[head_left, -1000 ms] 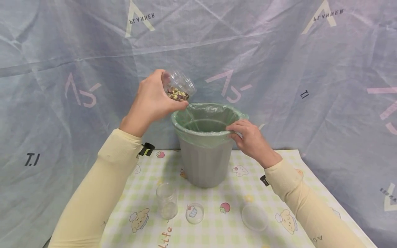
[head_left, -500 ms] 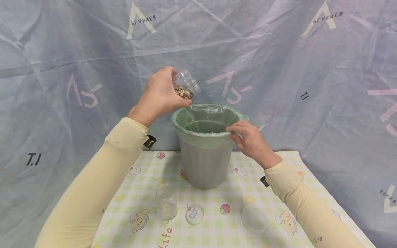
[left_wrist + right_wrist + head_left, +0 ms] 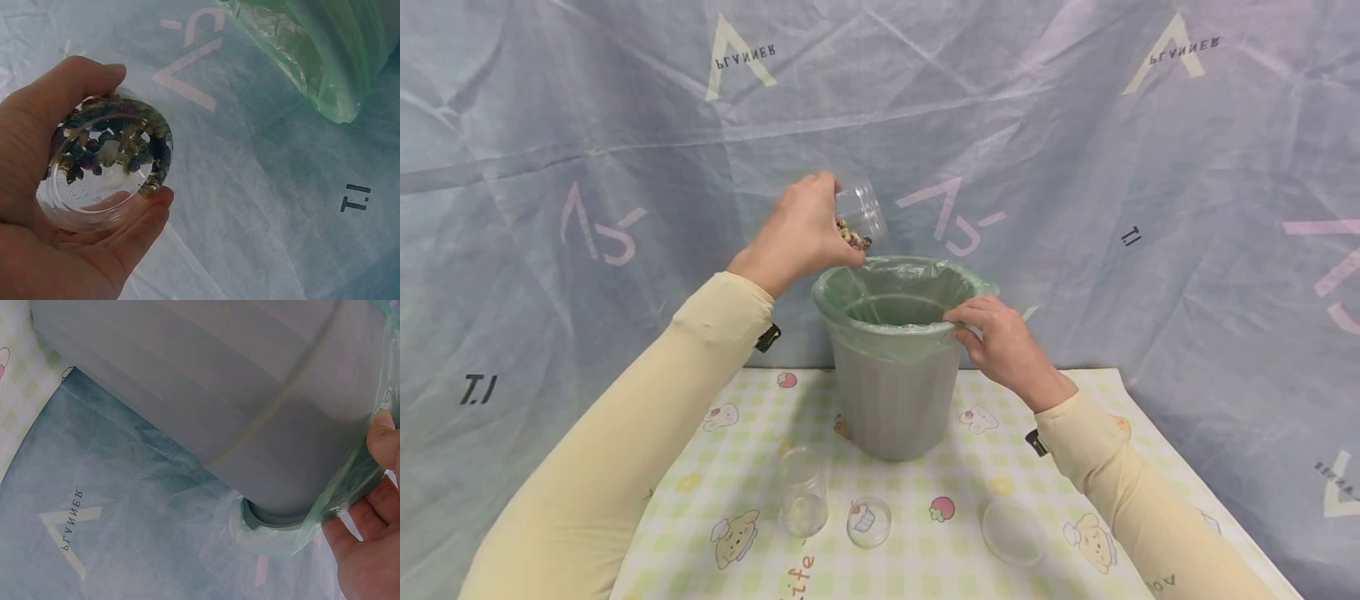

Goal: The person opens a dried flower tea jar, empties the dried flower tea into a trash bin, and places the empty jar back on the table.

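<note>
My left hand (image 3: 801,229) grips a clear plastic jar (image 3: 860,208), tilted over the left rim of a grey trash can (image 3: 895,400). Dried bits, yellowish and dark like flower buds (image 3: 852,237), lie along the jar's lower side. In the left wrist view thumb and fingers curl around the jar (image 3: 103,215), its round base toward the camera. A green plastic bag (image 3: 887,340) lines the can and folds over its rim. My right hand (image 3: 1007,346) pinches the can's right front rim through the bag; the right wrist view shows the thumb outside and the fingers over the edge.
On the checked tablecloth (image 3: 917,533) in front of the can stands another clear jar (image 3: 803,496). Beside it lie a small clear round lid (image 3: 869,523) and, farther right, a larger one (image 3: 1013,532). A grey-blue printed cloth (image 3: 1037,125) hangs close behind the can.
My left hand has moved right, carrying the jar closer over the can and tipping it further. The dried bits have slid toward its mouth. My right hand stays on the rim.
</note>
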{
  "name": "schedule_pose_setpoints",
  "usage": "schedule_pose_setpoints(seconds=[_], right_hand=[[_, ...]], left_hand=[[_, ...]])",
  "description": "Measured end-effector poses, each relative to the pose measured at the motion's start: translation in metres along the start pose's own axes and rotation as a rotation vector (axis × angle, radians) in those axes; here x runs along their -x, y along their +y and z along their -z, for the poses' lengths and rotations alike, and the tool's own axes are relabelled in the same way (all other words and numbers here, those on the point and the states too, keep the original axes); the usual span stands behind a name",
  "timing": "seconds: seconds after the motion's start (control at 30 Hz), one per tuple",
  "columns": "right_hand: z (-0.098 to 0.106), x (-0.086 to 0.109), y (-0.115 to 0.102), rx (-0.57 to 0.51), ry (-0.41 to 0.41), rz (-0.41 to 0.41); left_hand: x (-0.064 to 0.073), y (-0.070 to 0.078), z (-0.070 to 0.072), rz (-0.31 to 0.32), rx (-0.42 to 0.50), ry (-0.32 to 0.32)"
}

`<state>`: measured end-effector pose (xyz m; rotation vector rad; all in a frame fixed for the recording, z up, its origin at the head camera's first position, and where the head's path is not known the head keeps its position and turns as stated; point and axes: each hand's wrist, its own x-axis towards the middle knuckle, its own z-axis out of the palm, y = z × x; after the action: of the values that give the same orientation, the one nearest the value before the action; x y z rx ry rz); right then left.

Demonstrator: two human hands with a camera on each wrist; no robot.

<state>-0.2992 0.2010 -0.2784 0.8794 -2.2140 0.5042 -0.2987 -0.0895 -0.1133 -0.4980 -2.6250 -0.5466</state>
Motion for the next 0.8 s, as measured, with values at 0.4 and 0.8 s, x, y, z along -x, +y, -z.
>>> schedule_pose_setpoints(seconds=[0.4, 0.8], right_hand=[[-0.002, 0.001, 0.000, -0.002, -0.001, -0.001], [-0.001, 0.000, 0.001, 0.002, 0.003, 0.008]], left_hand=[[-0.014, -0.004, -0.008, -0.055, -0.044, -0.053], [-0.021, -0.001, -0.013, -0.101, -0.072, -0.070]])
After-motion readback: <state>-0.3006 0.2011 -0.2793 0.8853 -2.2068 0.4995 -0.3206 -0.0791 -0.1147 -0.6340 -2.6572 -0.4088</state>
